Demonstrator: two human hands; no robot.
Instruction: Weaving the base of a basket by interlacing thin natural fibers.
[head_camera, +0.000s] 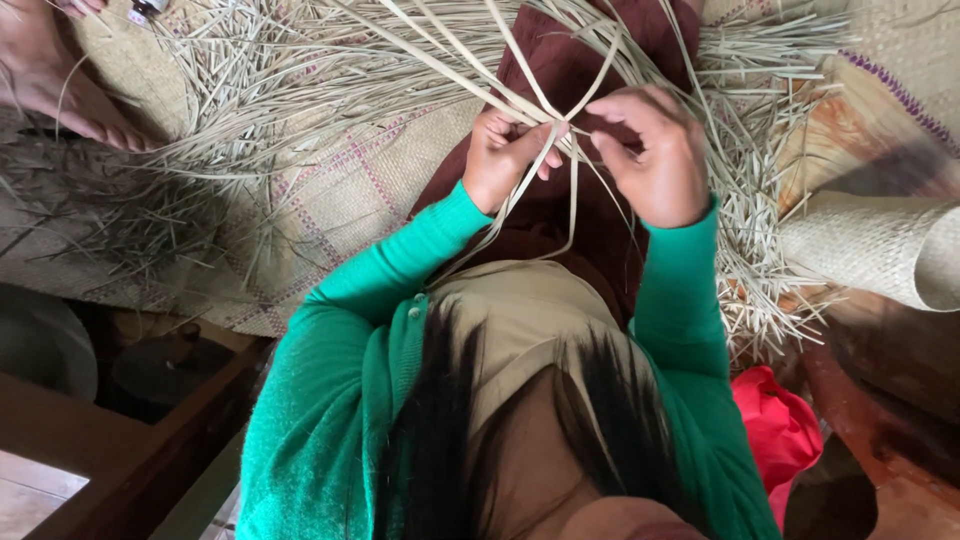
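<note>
My left hand (503, 157) and my right hand (655, 152) are raised close together over my dark maroon lap cloth (560, 70). Both pinch long pale dried leaf strips (573, 200) that cross between the fingers. Some strips fan upward from the crossing, and others hang down toward my chest. I wear green sleeves (400, 260). The fingertips of both hands are partly hidden behind the strips.
A heap of loose leaf strips (300, 70) covers a woven mat (340, 200) on the floor. Another person's bare foot (60, 85) rests at the upper left. A rolled woven piece (880, 245) lies at the right, with a red cloth (775, 425) below it. Dark wooden furniture (130, 430) is at the lower left.
</note>
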